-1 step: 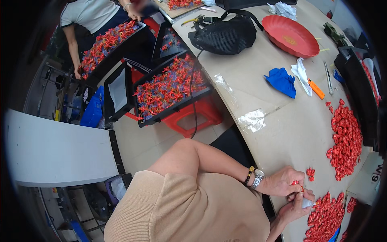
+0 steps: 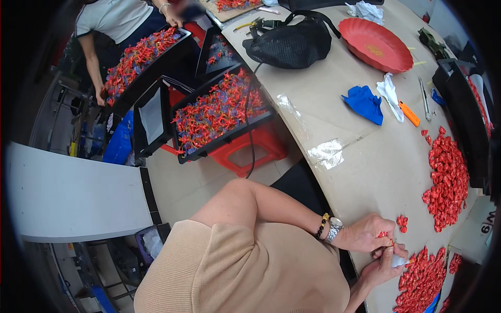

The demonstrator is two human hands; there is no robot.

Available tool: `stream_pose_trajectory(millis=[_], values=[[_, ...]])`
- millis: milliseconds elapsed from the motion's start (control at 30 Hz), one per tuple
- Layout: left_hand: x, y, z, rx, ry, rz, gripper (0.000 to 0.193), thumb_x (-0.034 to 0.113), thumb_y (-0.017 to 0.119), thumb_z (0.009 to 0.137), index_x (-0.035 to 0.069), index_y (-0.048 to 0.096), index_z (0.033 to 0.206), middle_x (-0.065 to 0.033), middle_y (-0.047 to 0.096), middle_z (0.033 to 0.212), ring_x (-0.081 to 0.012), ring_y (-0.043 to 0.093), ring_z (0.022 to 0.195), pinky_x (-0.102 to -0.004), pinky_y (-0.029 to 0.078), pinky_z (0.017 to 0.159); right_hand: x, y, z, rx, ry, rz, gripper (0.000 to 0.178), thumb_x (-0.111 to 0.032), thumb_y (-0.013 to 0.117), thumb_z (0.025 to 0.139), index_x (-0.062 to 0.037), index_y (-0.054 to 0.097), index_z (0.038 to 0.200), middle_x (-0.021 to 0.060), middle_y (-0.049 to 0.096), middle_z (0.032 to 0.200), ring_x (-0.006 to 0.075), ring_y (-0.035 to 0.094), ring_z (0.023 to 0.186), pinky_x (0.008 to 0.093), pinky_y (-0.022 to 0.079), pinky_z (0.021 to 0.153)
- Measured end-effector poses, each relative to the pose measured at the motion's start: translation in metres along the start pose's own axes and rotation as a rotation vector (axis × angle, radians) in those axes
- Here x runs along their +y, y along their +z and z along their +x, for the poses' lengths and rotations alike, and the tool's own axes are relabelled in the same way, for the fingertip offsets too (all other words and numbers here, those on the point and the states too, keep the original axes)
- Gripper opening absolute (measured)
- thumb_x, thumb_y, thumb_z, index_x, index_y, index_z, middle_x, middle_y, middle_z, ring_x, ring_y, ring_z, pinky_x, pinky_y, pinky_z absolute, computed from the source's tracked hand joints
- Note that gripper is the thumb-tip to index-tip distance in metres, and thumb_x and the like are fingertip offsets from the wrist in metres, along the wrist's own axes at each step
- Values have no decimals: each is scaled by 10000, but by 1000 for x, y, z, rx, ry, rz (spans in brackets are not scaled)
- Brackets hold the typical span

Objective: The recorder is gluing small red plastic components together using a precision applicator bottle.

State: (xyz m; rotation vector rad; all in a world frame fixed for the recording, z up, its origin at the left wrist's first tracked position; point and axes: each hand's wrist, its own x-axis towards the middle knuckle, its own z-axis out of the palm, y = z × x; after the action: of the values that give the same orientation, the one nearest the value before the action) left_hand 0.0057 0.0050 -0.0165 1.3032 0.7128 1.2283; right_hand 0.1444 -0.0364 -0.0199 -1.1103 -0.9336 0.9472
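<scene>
We've a red piece (image 2: 383, 235) pinched in our left hand (image 2: 369, 232), white material (image 2: 398, 261) clasped in our right hand (image 2: 383, 268); slackness could drop either!

the small red piece (image 2: 383, 235) was mostly hidden by the fingers (image 2: 386, 255), its shape too small to tell. the upper edge cut off a co-worker (image 2: 115, 21).

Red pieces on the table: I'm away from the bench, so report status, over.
Left hand pinching small red piece; right hand close against left, grip partly hidden. Red pile beside right hand. Orange tool farther up the table, apart from both hands.
</scene>
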Motion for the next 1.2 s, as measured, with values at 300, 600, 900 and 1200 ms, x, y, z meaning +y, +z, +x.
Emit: stream_pose_trajectory(millis=[300,600,900,1200], values=[[14,-2,2,-105,-266,-247,89,54,588,902,-22,597,858,-55,660,744,-82,636,691,-238,509,611,-13,4,-3,97,75,76,169,105,604,785,-19,568,894,59,524,804,116,513,543,223,409,458],[17,-20,26,-26,-136,287,78,73,644,865,1,631,841,-23,648,689,-37,526,553,-208,433,527,-32,7,6,65,226,-82,198,44,606,830,25,602,1027,102,630,806,112,563,565,219,439,487],[7,-4,52,-223,-83,428,98,87,664,836,3,630,799,-82,646,623,-91,566,509,-261,422,475,-35,-19,7,203,150,-142,189,-6,644,844,22,598,1026,103,640,784,99,558,556,215,432,485],[-8,60,62,-580,242,840,202,154,674,785,12,553,707,-126,629,650,-313,613,593,-403,467,513,-44,-58,2,432,-189,-3,159,32,665,813,17,613,962,91,651,768,117,581,564,220,446,498]])
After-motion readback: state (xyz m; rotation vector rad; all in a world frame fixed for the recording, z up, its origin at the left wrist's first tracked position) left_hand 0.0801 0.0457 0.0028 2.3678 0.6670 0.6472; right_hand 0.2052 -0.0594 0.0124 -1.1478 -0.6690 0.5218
